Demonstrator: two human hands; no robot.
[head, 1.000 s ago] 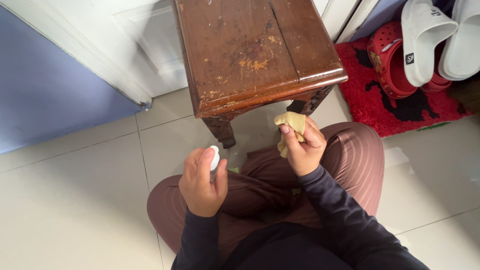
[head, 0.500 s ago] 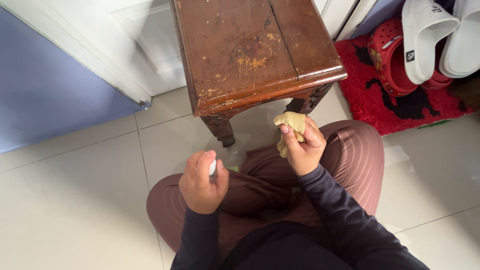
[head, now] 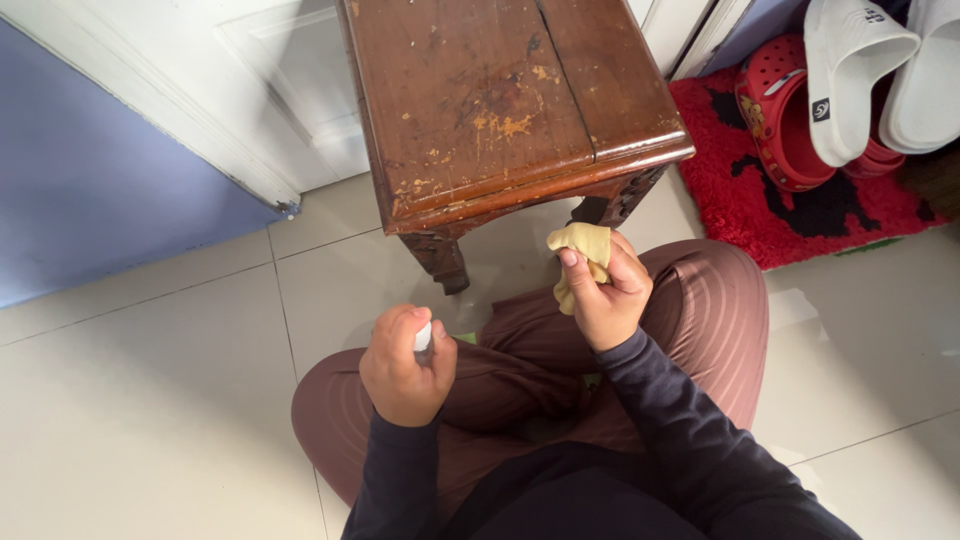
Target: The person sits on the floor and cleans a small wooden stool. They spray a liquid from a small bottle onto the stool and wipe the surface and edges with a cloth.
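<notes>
A worn brown wooden stool (head: 500, 100) with scuffed, paint-flecked top stands on the tiled floor in front of my crossed legs. My left hand (head: 402, 368) is wrapped around a small white spray bottle (head: 424, 337), its index finger pressed down on the top; only the white cap shows. My right hand (head: 604, 296) grips a crumpled yellow cloth (head: 580, 252) just below the stool's near right leg. Both hands hover above my lap, short of the stool's front edge.
A white door and frame (head: 270, 90) lie behind the stool, with a blue wall (head: 90, 180) to the left. To the right is a red and black mat (head: 790, 210) with red clogs (head: 780, 120) and white slides (head: 850, 70).
My left index finger has pushed down on the spray bottle's top, so less of the white cap shows. The right hand and cloth have stayed put.
</notes>
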